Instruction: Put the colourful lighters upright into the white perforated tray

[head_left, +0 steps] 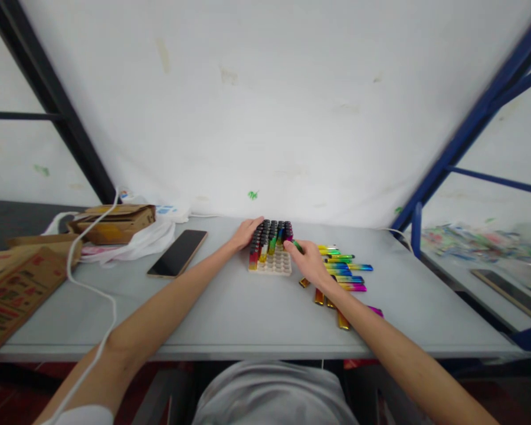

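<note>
A white tray (274,267) with rows of holes stands on the grey table. Shiny colour-graded lighters with dark tops (272,229) stand upright in its back and left parts; several front-right holes are bare. My left hand (246,232) is curled against the tray's back left side, its fingertips partly hidden by the lighters. Between the fingers of my right hand (307,260), a green lighter (297,246) is held tilted at the tray's right edge. Right of that hand, a loose pile of lighters (343,273) lies flat, partly covered by my forearm.
A phone (177,252) lies left of the tray. Further left are cardboard boxes (115,224), a white plastic bag (135,247) and a white cable (101,289). A white wall (287,118) rises behind the table. Blue metal bars (460,139) stand at the right.
</note>
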